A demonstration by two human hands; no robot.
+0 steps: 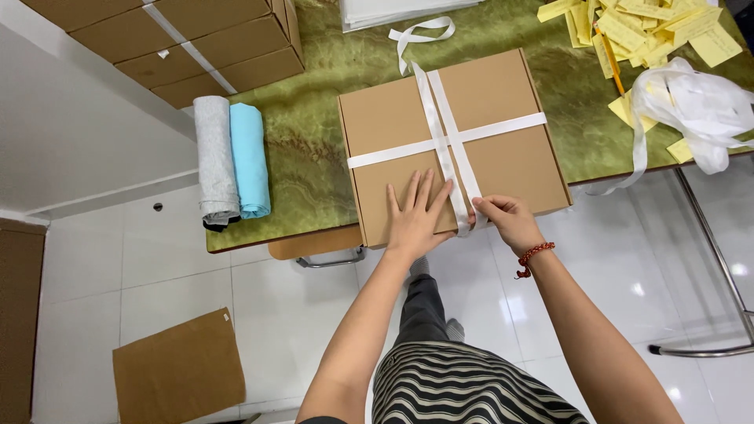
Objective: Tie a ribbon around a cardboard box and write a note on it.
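Your left hand [416, 213] lies flat and released on the cardboard box [452, 141]; your right hand [503, 217], just beside it, pinches the white ribbon [449, 157] running lengthwise away from you.

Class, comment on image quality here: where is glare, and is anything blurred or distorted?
Head view: bright glare on the glossy white floor tiles; cardboard box, left hand and right hand are sharp; wide-angle lens bends the green table edges.
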